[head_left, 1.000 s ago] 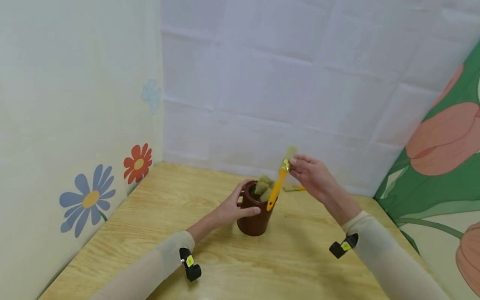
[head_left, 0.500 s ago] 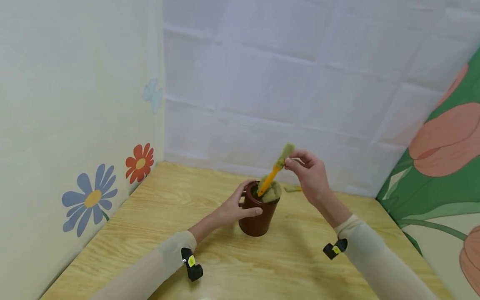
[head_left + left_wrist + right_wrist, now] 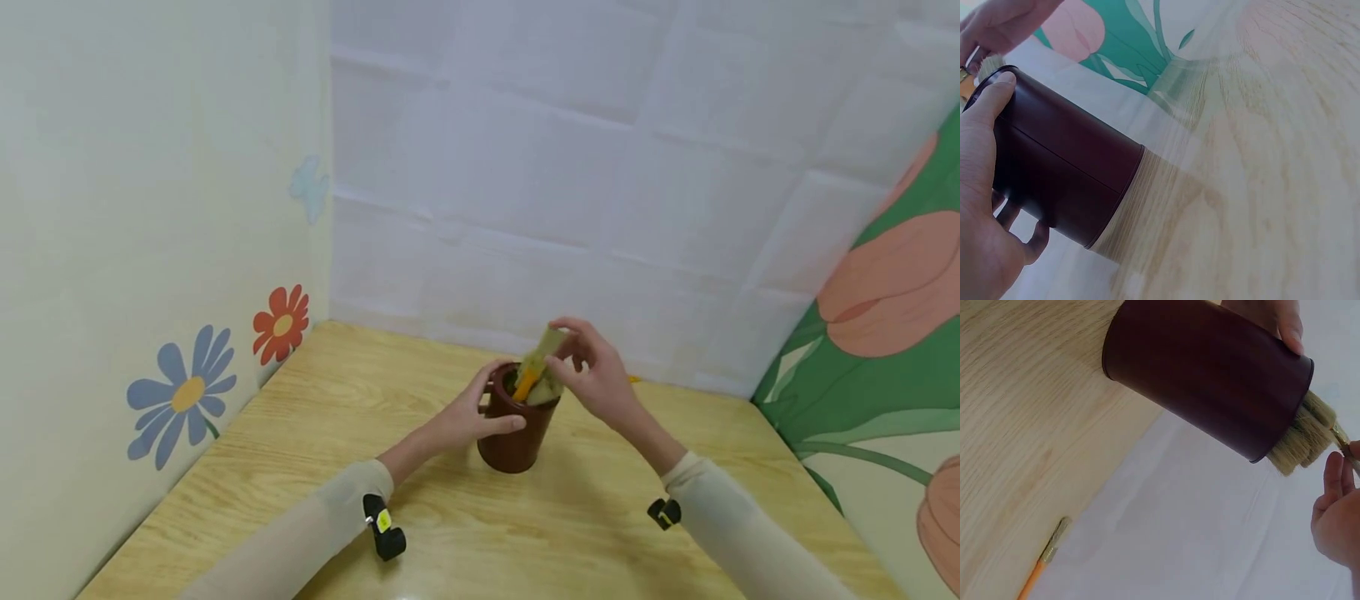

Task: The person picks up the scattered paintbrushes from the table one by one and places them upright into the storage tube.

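A dark brown cylindrical holder [image 3: 510, 450] stands on the table, slightly tilted. My left hand [image 3: 459, 423] grips its side, thumb in front near the rim; the left wrist view shows fingers curled round the far side. My right hand [image 3: 597, 375] pinches a paintbrush [image 3: 528, 382] near its metal band, above the holder's mouth. That brush points bristles up, and the lower end of its yellow handle is inside the holder, out of sight. Other brushes' pale bristles [image 3: 1291, 447] stick out of the rim.
Another paintbrush [image 3: 1043, 561] with a yellow-orange handle lies on the wooden table [image 3: 420, 533] behind my right hand, mostly hidden in the head view. A white sheet [image 3: 510, 183] hangs at the back. Flower-printed walls stand left and right.
My right hand has moved left and down with the paintbrush, whose handle has gone from beside the holder to over its mouth, then inside. My left hand keeps its grip on the holder.
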Action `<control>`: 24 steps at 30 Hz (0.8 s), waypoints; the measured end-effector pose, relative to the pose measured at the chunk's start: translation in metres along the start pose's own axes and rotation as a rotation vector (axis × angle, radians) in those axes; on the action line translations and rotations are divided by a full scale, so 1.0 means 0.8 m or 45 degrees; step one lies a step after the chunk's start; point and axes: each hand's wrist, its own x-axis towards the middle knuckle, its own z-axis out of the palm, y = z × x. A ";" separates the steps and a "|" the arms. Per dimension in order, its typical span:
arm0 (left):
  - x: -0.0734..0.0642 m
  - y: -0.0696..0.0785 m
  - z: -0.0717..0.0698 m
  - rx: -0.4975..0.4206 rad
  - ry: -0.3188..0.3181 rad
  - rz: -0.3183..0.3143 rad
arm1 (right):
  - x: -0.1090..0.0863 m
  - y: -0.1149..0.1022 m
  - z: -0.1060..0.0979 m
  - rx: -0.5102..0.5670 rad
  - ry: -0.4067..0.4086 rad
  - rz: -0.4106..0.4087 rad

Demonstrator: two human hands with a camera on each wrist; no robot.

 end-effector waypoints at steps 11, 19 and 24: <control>-0.002 0.002 -0.001 0.017 0.002 -0.007 | -0.010 -0.009 0.012 -0.299 -0.104 -0.288; -0.004 0.008 0.000 -0.002 -0.009 0.013 | -0.021 -0.005 0.023 -0.431 -0.114 -0.391; -0.003 0.006 0.000 -0.014 -0.015 0.021 | -0.026 0.000 0.027 -0.448 -0.109 -0.428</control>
